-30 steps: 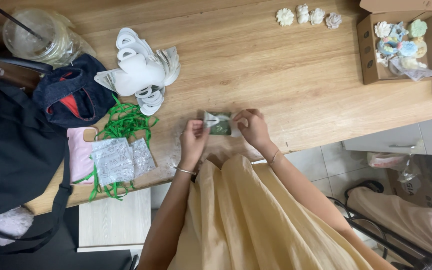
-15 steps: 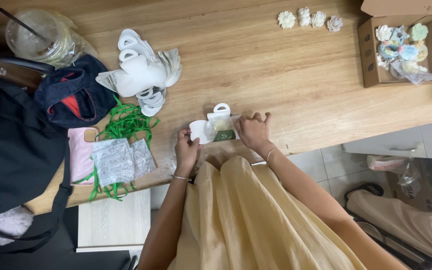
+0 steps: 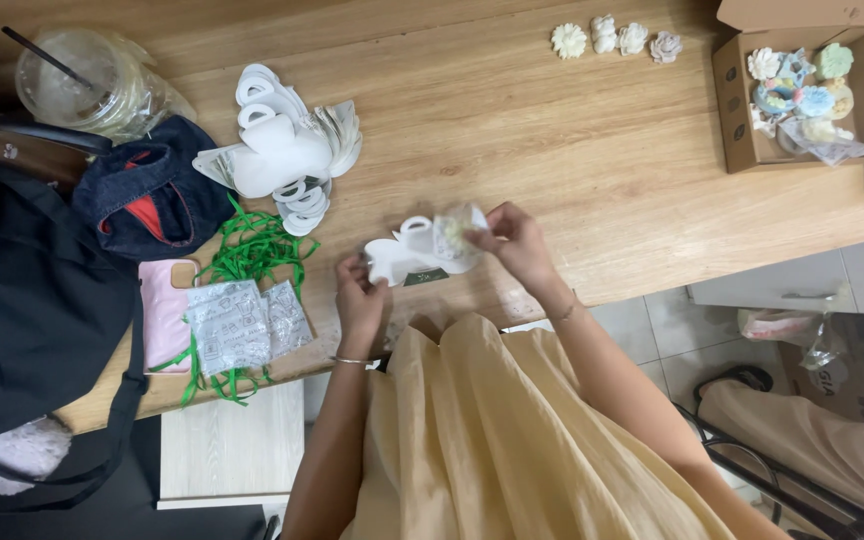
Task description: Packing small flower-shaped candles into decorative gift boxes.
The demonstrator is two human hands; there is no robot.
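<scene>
My left hand (image 3: 358, 296) pinches the left edge of a flat white cardboard cut-out (image 3: 404, 256) with a loop handle, lying on the wooden table (image 3: 512, 150) near its front edge. My right hand (image 3: 514, 240) holds a small clear crinkly bag (image 3: 452, 235) with something pale inside, right over the cut-out's right end. A small dark green label (image 3: 424, 276) shows at the cut-out's lower edge.
A pile of white cut-outs (image 3: 287, 150) and green ribbon (image 3: 252, 250) lie to the left, with silver printed sachets (image 3: 242, 322), a pink phone (image 3: 164, 310), a denim pouch (image 3: 152, 195) and a plastic cup (image 3: 87, 85). Far right stand pale flower shapes (image 3: 612, 38) and an open cardboard box (image 3: 802, 90).
The hands have spread apart and moved slightly right. The white cut-out, first hidden under the hands, now lies unfolded between them, and the right hand has lifted the clear bag.
</scene>
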